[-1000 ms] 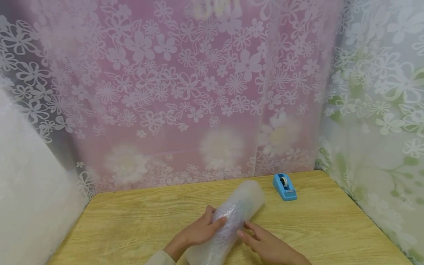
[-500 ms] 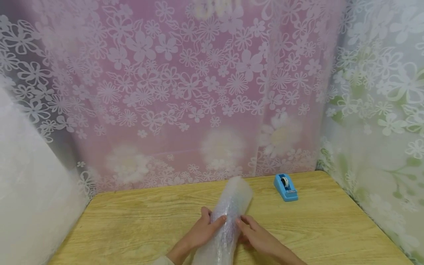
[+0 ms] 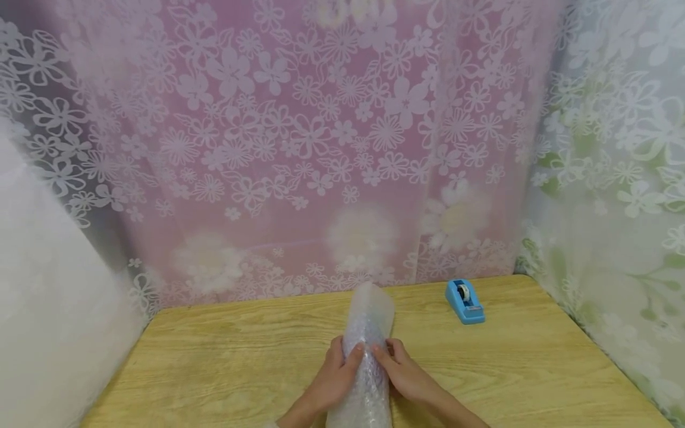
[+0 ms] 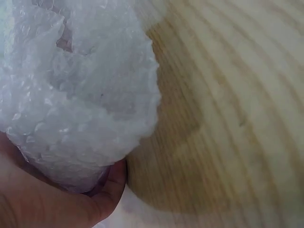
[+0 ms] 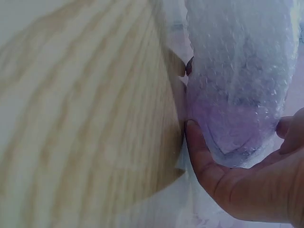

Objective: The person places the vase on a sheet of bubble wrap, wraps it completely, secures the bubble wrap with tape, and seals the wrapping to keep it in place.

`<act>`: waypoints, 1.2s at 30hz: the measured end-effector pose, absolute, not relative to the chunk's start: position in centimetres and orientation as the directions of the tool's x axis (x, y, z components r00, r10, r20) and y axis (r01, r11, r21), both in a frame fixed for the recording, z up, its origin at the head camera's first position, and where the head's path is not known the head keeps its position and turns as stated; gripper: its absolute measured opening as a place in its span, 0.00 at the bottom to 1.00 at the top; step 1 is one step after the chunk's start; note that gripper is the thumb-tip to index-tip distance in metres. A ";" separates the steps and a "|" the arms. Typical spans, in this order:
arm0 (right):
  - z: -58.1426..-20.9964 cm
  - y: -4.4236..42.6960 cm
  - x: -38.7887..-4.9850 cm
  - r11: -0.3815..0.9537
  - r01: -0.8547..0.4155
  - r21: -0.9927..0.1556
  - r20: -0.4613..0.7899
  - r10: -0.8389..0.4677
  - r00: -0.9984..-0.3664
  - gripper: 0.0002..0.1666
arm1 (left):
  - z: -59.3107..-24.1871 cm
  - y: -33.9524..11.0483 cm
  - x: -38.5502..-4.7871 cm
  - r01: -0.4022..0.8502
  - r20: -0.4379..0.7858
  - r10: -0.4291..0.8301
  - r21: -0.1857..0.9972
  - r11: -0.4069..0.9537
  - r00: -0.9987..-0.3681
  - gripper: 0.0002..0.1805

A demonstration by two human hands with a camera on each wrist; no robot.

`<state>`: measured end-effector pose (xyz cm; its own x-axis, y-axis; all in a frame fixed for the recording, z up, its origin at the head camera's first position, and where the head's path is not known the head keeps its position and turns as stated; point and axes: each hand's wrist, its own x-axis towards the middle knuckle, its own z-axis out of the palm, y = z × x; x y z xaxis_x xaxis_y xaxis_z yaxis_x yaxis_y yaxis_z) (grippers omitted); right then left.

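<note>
A long bundle of clear bubble wrap (image 3: 368,318) lies on the wooden table, pointing away from me. Something purple shows faintly through the layers; its kind is hidden. My left hand (image 3: 333,377) grips the bundle's left side, thumb on top. From the right side my right hand (image 3: 409,375) holds it, its thumb close to the left one. In the left wrist view, the loose, ragged end of the bubble wrap (image 4: 99,99) bulges past the hand. The right wrist view shows fingers and thumb on opposite sides of the wrap (image 5: 237,61), over a purple patch.
A blue tape dispenser (image 3: 465,302) with a small roll of tape stands at the back right of the table (image 3: 230,356). A pink floral curtain (image 3: 299,148) hangs behind the table's far edge. White sheeting (image 3: 48,297) rises on the left, and a floral curtain (image 3: 605,249) on the right.
The bundle has swung from a rightward slant to nearly straight ahead, its far end moving left. My right hand has shifted left and up, bringing its thumb onto the bundle's top.
</note>
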<state>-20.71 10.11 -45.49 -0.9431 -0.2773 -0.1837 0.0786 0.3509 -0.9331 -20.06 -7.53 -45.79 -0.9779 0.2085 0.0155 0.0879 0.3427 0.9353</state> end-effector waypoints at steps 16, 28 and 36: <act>-45.4 9.5 -20.9 0.316 0.043 -0.948 -0.120 -0.228 -0.966 0.45 | -45.4 -6.1 -19.6 -0.071 -0.077 0.023 0.980 0.188 -0.997 0.37; -45.3 9.4 -22.6 0.289 0.029 -0.957 -0.113 -0.281 -0.953 0.45 | -45.7 -5.5 -21.0 -0.073 -0.060 -0.068 0.975 0.211 -0.996 0.38; -45.6 8.8 -23.6 0.232 0.037 -0.972 -0.116 -0.337 -0.934 0.46 | -46.1 -5.1 -21.9 -0.051 -0.041 -0.079 0.989 0.136 -0.996 0.37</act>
<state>-23.58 8.77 -45.59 -0.9344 -0.3368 -0.1156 0.0368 0.2315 -0.9721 -21.94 -5.14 -46.15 -0.9960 -0.0794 -0.0408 -0.0514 0.1361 0.9894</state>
